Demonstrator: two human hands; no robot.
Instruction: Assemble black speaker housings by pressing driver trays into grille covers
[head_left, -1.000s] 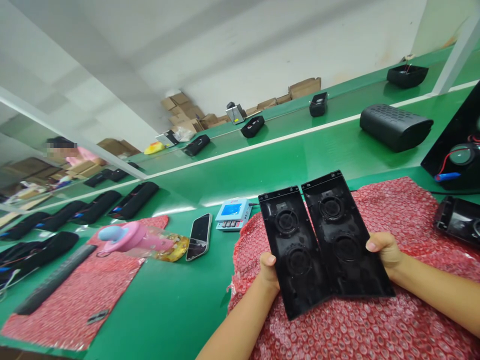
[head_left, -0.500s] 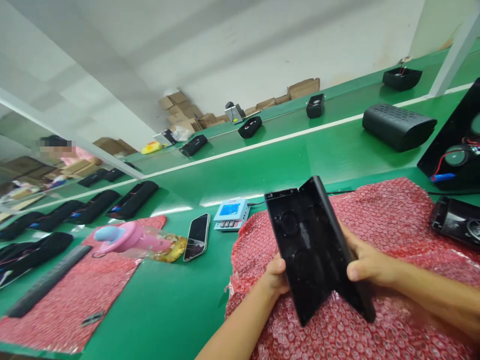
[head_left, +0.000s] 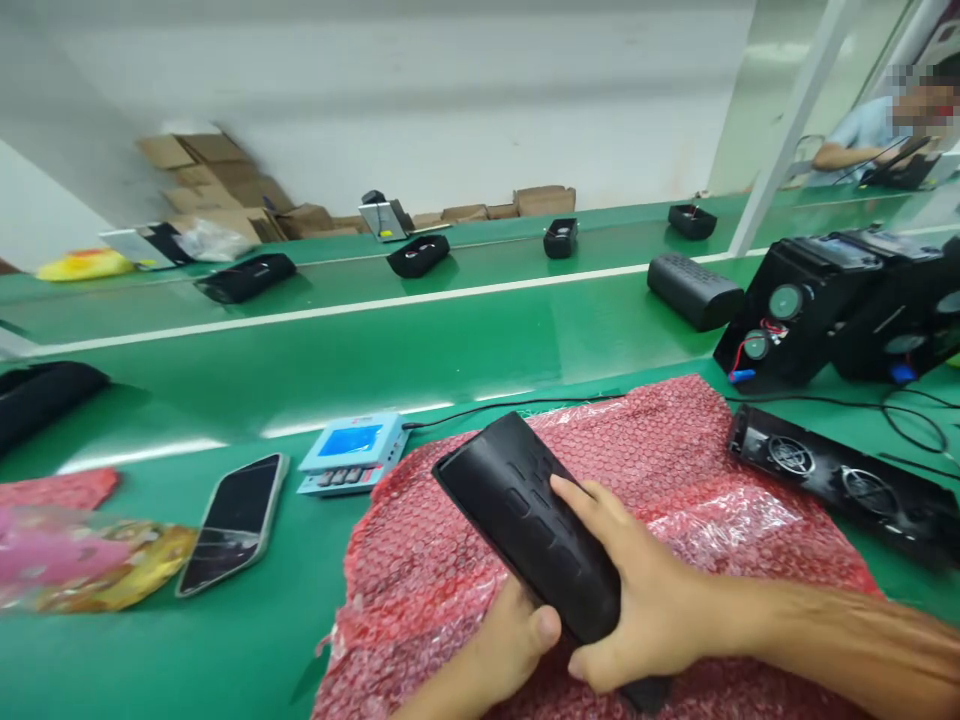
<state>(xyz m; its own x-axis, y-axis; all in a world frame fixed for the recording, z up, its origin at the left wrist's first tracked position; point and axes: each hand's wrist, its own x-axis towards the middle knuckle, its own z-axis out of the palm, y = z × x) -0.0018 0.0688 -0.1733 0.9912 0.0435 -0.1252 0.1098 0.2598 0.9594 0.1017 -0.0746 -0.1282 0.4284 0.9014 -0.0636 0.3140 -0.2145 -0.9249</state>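
Note:
Both of my hands grip a black plastic speaker housing [head_left: 532, 520], tilted above red bubble wrap [head_left: 420, 560]. Its rounded outer face, embossed with a block pattern, is turned up. My left hand [head_left: 514, 635] wraps the near left side, thumb along the edge. Across the lower right part lies my right hand [head_left: 645, 585], fingers over the patterned face and thumb at the lower end. The housing hides some fingertips and its own inside. To the right, a black panel with two round speaker drivers [head_left: 832, 480] rests on the wrap's edge.
On the left are a blue device with a screen [head_left: 352, 455], a phone [head_left: 236, 525] and a clear bottle [head_left: 97, 560]. Black housings with wired drivers [head_left: 787, 310] stand at right near a cable [head_left: 810, 398]. More housings line the green bench [head_left: 450, 345]. A person [head_left: 862, 140] sits far right.
The housing has been turned over, from its hollow inside showing to its patterned outside. My right hand has moved over its outer face. The view has swung right and levelled.

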